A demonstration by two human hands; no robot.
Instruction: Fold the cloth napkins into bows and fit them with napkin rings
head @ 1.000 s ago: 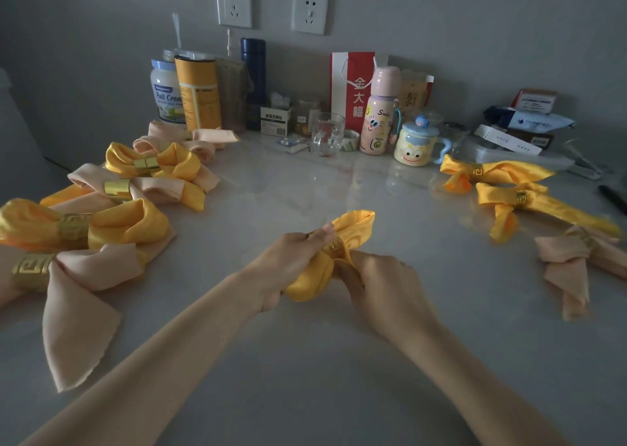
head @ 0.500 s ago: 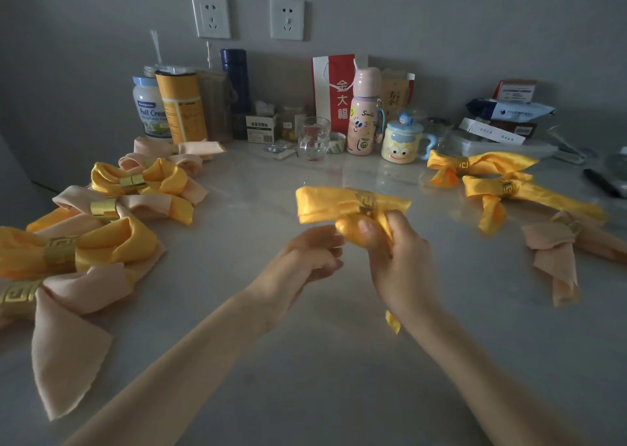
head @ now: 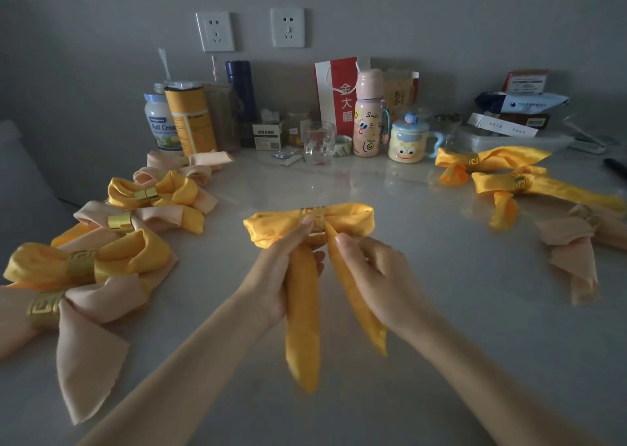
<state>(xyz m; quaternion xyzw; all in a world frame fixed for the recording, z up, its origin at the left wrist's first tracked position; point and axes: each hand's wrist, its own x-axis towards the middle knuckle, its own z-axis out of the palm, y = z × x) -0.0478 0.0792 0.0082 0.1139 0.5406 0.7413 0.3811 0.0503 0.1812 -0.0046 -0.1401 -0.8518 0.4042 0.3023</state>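
A yellow satin napkin (head: 349,216) shaped as a bow is held above the middle of the table, a gold napkin ring (head: 315,223) round its centre. Two tails hang down toward me. My left hand (head: 281,272) grips the left tail just under the ring, its index finger reaching up to the ring. My right hand (head: 376,276) pinches the right tail near the ring between thumb and fingers.
Several ringed bows, yellow (head: 84,259) and peach (head: 101,310), lie along the left edge. On the right lie two yellow ringed napkins (head: 502,181) and a peach one (head: 573,249). A glass (head: 318,142), bottles, mug (head: 407,140) and boxes line the wall behind the white table (head: 475,310).
The bow was turned level and its two tails were drawn down and spread apart. My left hand, loose half a second ago, now grips the left tail; the right hand shifted to the right tail.
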